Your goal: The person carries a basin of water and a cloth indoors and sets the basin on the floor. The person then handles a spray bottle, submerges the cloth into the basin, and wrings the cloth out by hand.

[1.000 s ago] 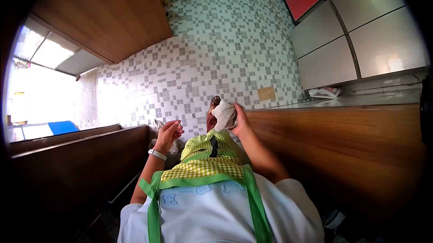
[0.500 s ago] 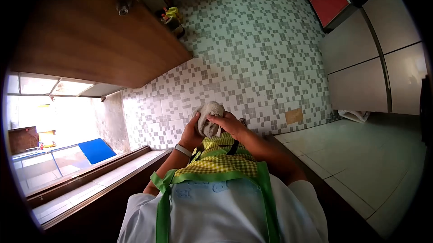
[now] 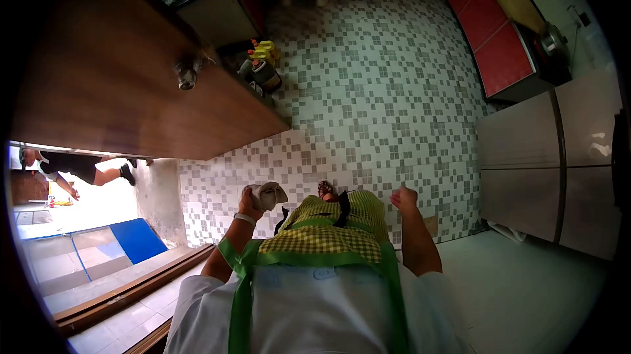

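My left hand (image 3: 248,204) is closed around a bunched greyish cloth (image 3: 269,195), held out to the left of my apron. The cloth sticks out past my fingers on the right side. My right hand (image 3: 405,198) is apart from it, out to the right of the apron above the floor. Its fingers look curled in, slightly blurred, and nothing shows in them. Between the hands hangs my yellow-green checked apron (image 3: 322,239) with green straps. One sandalled foot (image 3: 327,191) shows just beyond the apron.
A brown wooden door (image 3: 131,104) stands ajar at the left, beside a doorway with a person (image 3: 79,167) outside. Several bottles (image 3: 264,58) stand on the tiled floor (image 3: 368,91) behind it. A grey refrigerator (image 3: 519,137) and red cabinets (image 3: 503,58) line the right.
My hands were together on the cloth; now they are apart. My left hand keeps the cloth, and my right hand has moved off to the right. A person has come into view outside.
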Available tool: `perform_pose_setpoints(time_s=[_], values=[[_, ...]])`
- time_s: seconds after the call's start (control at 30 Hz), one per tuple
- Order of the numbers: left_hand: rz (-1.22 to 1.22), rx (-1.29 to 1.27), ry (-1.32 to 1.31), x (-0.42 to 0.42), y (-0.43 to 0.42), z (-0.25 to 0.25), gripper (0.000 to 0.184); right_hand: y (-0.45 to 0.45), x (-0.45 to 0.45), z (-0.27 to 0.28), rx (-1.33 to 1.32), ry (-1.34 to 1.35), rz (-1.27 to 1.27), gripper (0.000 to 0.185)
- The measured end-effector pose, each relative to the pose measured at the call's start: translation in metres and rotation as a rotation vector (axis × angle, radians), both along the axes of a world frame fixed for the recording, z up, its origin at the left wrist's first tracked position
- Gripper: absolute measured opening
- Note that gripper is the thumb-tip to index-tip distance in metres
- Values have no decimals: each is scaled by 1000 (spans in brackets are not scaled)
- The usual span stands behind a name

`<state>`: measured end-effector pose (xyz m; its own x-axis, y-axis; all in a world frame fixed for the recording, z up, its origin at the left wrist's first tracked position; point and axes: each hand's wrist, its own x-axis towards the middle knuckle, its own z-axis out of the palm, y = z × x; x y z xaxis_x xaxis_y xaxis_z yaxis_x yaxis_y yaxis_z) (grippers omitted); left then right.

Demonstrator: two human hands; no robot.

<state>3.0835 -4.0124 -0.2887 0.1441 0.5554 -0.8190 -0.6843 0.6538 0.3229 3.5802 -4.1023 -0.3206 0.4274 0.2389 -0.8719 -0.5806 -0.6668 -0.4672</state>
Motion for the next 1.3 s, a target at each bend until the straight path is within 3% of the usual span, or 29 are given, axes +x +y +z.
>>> perform_pose_setpoints(time_s=[0.1, 0.13, 0.23, 0.3, 0.37, 0.43, 0.5, 0.67, 0.77, 0.83, 1.03, 1.3], values=[[46, -69, 165, -35, 12, -18, 51, -17, 37, -20, -24, 52, -244, 12], [92, -42, 225, -39, 11, -19, 51, -11, 33, -3, -62, 4, -298, 11], [212, -88, 338, -42, 6, -24, 52, -2, 34, -8, -173, 113, -285, 10], [314, -139, 483, -35, -4, -28, 50, 16, 34, -24, -208, 124, -320, 21], [402, -109, 495, -26, -17, -27, 46, 51, 44, -31, -258, 129, -241, 22], [432, -352, 723, -12, -14, -16, 45, 109, 60, -40, -294, 140, -166, 22], [464, -443, 848, 21, -3, 12, 42, 174, 86, -51, -175, 212, -12, 11], [710, -353, 828, 67, 13, 47, 41, 360, 110, -23, 104, 169, 151, 15], [848, -355, 816, 96, 24, 68, 44, 429, 98, -3, 158, 158, 283, 16], [883, -214, 779, 102, 20, 62, 44, 460, 81, -4, 170, 154, 370, 16], [1061, -139, 749, 148, 29, 115, 42, 458, 23, -39, -31, 224, 507, 17], [1420, -565, 975, 157, -115, 51, 41, 397, -66, -31, -124, 245, 980, 15]])
